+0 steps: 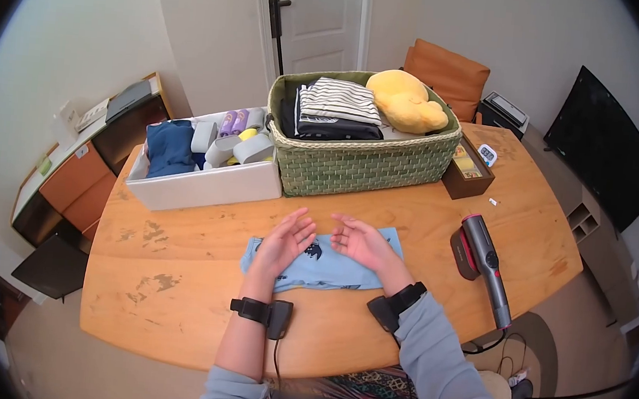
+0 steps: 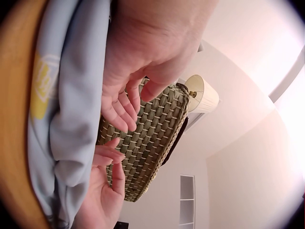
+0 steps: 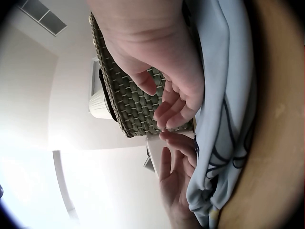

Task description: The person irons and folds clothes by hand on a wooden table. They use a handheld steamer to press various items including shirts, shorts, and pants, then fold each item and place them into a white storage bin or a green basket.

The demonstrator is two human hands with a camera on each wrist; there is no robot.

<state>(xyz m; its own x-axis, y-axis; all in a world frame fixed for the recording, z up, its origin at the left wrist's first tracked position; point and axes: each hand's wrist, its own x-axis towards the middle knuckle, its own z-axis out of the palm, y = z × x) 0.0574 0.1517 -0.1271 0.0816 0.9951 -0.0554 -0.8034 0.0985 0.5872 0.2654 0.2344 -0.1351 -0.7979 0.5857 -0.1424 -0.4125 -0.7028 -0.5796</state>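
Note:
A folded light blue cloth piece (image 1: 328,275) with dark printed figures lies at the near middle of the wooden table. My left hand (image 1: 283,243) is over its left part, palm turned inward, fingers loosely bent. Facing it, my right hand (image 1: 367,248) is over the right part with relaxed fingers. A small gap separates the two hands in the head view, and neither holds anything. In the left wrist view the cloth (image 2: 76,119) shows soft folds and a yellow print. The right wrist view shows dark line drawing on the cloth (image 3: 226,100) beside the fingers.
Behind the hands stands a green woven basket (image 1: 364,165) with folded clothes (image 1: 339,102) and a yellow plush toy (image 1: 404,100). Left of it is a white box (image 1: 214,189) of rolled items. A handheld steamer (image 1: 487,260) and a brown box (image 1: 467,183) are at right.

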